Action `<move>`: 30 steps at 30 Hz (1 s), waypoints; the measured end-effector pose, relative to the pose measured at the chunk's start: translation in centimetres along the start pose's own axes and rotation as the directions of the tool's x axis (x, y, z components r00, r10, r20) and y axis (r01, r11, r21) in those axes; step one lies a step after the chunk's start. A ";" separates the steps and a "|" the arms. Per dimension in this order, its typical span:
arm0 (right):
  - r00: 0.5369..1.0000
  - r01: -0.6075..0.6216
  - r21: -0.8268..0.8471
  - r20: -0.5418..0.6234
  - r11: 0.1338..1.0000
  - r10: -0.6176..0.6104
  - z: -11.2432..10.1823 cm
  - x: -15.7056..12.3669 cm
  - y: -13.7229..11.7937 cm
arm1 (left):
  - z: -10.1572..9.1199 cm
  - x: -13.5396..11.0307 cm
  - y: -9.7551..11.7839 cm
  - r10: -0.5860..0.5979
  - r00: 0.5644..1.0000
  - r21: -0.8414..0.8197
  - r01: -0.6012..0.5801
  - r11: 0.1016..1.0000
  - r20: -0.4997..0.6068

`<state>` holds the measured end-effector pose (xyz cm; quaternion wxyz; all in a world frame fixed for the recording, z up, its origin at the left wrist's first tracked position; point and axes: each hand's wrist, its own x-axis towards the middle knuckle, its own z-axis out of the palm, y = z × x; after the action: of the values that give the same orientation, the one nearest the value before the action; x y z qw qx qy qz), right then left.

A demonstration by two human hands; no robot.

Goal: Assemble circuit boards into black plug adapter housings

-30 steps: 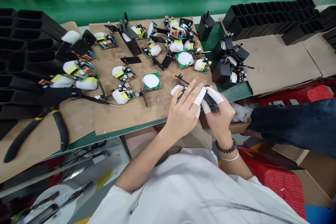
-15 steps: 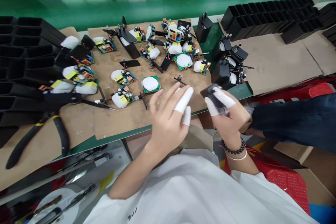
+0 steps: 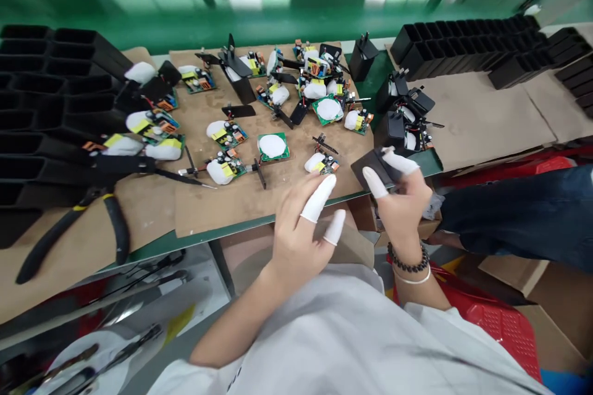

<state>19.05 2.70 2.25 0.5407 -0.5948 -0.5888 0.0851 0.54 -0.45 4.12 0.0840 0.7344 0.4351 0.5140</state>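
Note:
White finger cots cover the thumb and index finger of both my hands. My left hand [image 3: 301,234] is over the front edge of the bench, empty, with thumb and fingers apart. Just beyond its fingertips lies a small circuit board [image 3: 322,163] with a white blob, yellow tape and a black plug piece wired to it. My right hand [image 3: 402,213] pinches a black charger case [image 3: 368,166] between thumb and fingers, tilted above the bench edge. Behind that case stand several black chargers [image 3: 396,126], some with their boards hanging partly out.
More circuit boards [image 3: 272,146] are spread over the cardboard [image 3: 199,210]. Rows of black cases stand at left [image 3: 99,52] and at far right [image 3: 421,62]. Black-handled pliers [image 3: 118,228] lie at left. A person's dark-clad leg [image 3: 519,216] and a red stool [image 3: 495,321] are at right.
My left hand has drawn back toward me, uncovering the small circuit board beyond it. The case in my right hand has turned, showing more of its broad side. The view has shifted slightly.

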 end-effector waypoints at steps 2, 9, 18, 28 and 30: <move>0.985 -0.171 0.260 0.010 0.950 0.174 -0.2 -0.5 -1.4 | 0.7 0.4 0.0 -0.026 0.999 -0.055 0.027 0.998 0.027; 0.667 -0.742 0.471 0.592 0.477 0.452 -0.3 -2.1 -5.7 | 0.7 1.6 0.2 -0.096 0.994 -0.214 0.105 0.971 0.050; 0.606 -0.795 0.488 0.664 0.361 0.437 0.1 -3.1 -7.9 | -0.3 1.1 -0.1 -0.303 0.948 -0.277 0.317 0.907 0.093; 0.980 -0.197 0.366 0.064 0.910 0.186 -0.5 -3.8 -7.9 | -1.8 0.2 -0.8 -0.107 0.994 -0.473 0.105 0.875 0.024; 0.980 -0.173 0.297 0.148 0.939 0.133 -1.1 -2.6 -7.6 | -2.5 -0.3 -1.2 -0.082 0.997 -0.489 0.072 0.869 0.000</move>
<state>14.44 -2.06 6.99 0.5804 -0.5406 -0.5530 0.2552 -2.20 -0.76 4.35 0.2826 0.6663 0.3209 0.6109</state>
